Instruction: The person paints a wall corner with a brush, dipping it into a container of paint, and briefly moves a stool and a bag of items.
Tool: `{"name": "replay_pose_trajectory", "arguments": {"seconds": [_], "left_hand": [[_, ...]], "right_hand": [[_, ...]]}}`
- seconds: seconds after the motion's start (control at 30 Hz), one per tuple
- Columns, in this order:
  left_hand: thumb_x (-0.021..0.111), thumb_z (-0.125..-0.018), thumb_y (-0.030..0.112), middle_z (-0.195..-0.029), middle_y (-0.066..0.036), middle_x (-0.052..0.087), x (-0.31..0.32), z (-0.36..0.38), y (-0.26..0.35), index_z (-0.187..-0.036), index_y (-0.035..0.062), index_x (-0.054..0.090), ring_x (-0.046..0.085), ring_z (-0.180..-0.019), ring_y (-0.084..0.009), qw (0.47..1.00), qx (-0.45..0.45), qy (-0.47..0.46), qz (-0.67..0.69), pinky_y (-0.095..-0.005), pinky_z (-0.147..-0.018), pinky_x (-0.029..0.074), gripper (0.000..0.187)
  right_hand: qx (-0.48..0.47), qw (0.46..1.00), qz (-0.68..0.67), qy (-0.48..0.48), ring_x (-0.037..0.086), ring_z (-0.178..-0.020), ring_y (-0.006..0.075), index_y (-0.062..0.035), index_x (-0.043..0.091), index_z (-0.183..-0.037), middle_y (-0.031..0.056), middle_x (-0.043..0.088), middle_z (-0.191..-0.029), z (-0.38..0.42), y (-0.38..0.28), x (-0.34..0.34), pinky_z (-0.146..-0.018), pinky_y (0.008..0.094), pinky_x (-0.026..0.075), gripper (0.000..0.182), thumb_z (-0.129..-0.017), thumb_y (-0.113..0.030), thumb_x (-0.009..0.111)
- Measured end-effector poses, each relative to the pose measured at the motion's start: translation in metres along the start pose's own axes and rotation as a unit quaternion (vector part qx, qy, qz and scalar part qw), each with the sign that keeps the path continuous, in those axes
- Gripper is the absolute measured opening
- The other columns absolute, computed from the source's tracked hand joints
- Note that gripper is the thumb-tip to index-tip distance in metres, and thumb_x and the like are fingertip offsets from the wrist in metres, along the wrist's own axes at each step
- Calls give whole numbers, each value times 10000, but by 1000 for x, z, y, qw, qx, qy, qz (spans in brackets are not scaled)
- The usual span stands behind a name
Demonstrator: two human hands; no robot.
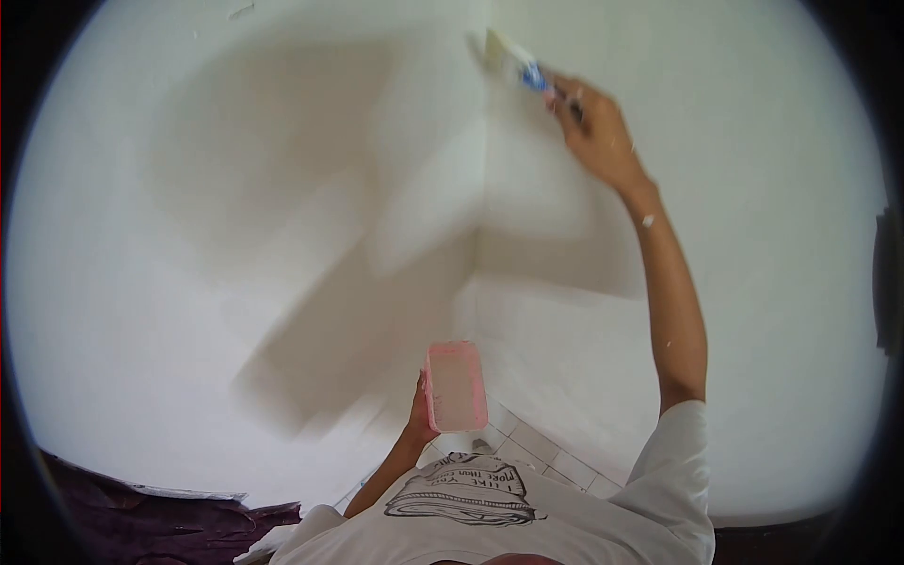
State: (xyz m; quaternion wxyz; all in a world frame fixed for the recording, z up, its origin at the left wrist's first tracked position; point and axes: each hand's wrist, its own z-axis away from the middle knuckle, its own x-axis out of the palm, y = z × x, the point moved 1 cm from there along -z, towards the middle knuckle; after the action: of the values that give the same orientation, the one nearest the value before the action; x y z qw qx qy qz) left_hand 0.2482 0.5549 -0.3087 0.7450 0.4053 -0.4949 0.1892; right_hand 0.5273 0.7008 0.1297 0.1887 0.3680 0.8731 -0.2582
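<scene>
My right hand point(591, 124) is raised high, its fingers wrapped round the handle of a paintbrush point(518, 68). The brush has pale bristles and a blue-and-white band, and its tip is at or very near the wall corner point(486, 141); contact is hard to tell. Low in front of my chest, my left hand point(420, 414) grips the left side of a pink rectangular container point(456, 386). A whitish layer lies inside the container, with smears on its rim. The left fingers are mostly hidden behind it.
White walls meet at the corner, with broad shadows across the left wall point(188, 282). Pale floor tiles point(556, 461) show below. Dark purple cloth point(160, 527) lies at the lower left. A dark object point(885, 282) is at the right edge.
</scene>
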Motion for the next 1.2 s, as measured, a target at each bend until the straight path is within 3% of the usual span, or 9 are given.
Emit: {"name": "replay_pose_trajectory", "arguments": {"seconds": [0.3, 0.4, 0.47, 0.57, 0.8, 0.87, 0.97, 1.1, 1.2], "left_hand": [[395, -985, 697, -1475, -77, 522, -8, 4, -5, -1554, 196, 353, 556, -1314, -303, 998, 61, 29, 9, -554, -1079, 479, 759], [386, -993, 688, -1469, -74, 528, -15, 4, -7, -1548, 197, 364, 568, -1299, -303, 996, 46, 34, 63, -555, -1069, 486, 741], [382, -996, 685, -1464, -76, 532, -12, 4, -11, -1545, 196, 368, 571, -1295, -305, 996, 63, 35, 49, -558, -1065, 488, 735], [378, -998, 684, -1455, -77, 538, -8, 1, -8, -1542, 196, 371, 572, -1293, -307, 996, 80, 36, 28, -562, -1061, 491, 730], [387, -987, 697, -1468, -84, 524, -26, -3, -10, -1555, 189, 348, 562, -1305, -310, 997, 54, 40, 34, -575, -1068, 484, 763], [386, -986, 699, -1472, -86, 520, -29, -3, -12, -1558, 189, 343, 559, -1308, -312, 998, 47, 35, 36, -580, -1069, 482, 768], [389, -985, 700, -1477, -90, 515, -39, -1, -15, -1562, 190, 337, 554, -1314, -316, 998, 41, 21, 41, -588, -1071, 478, 773], [403, -983, 696, -1479, -92, 514, -51, -1, -18, -1562, 190, 338, 549, -1320, -317, 998, 44, 21, 38, -588, -1069, 479, 772], [405, -985, 691, -1474, -88, 518, -54, -1, -16, -1558, 190, 344, 549, -1320, -320, 997, 58, 26, 32, -581, -1068, 481, 763]], "right_hand": [[-145, 988, -36, 41, 626, -1037, 451, -35, 543, -1388, 279, 637, -1152, 18, 20, 100, -917, 490, 524, 451, -937, -14, 548], [-86, 993, -67, -41, 630, -1022, 454, -21, 587, -1334, 277, 648, -1119, 70, 30, 98, -904, 479, 533, 444, -891, 10, 568], [-2, 936, 40, -349, 654, -960, 442, -20, 669, -1205, 250, 689, -1042, 87, 40, 86, -892, 463, 539, 352, -868, 28, 580], [-119, 909, 49, -397, 652, -867, 417, -38, 712, -1120, 226, 692, -920, 74, 74, 85, -830, 474, 532, 299, -847, 1, 596], [-180, 975, 88, -94, 552, -625, 260, -21, 711, -1169, 207, 650, -760, -75, 9, -9, -668, 394, 495, 269, -942, -144, 635], [-75, 993, 88, 7, 672, -773, 382, -80, 706, -1200, 231, 699, -884, -74, -6, -21, -777, 451, 533, 289, -939, -175, 628], [-94, 993, 57, 44, 560, -637, 252, -46, 652, -1250, 198, 663, -793, -63, 18, 14, -674, 391, 501, 317, -965, -182, 621], [-51, 994, -58, 79, 694, -1011, 425, -8, 671, -1247, 282, 680, -1137, 38, 41, 120, -891, 395, 556, 335, -918, -42, 625], [-9, 996, -93, 10, 694, -939, 420, -1, 677, -1213, 267, 697, -1079, 114, 57, 152, -843, 403, 564, 335, -885, 6, 612]]}}
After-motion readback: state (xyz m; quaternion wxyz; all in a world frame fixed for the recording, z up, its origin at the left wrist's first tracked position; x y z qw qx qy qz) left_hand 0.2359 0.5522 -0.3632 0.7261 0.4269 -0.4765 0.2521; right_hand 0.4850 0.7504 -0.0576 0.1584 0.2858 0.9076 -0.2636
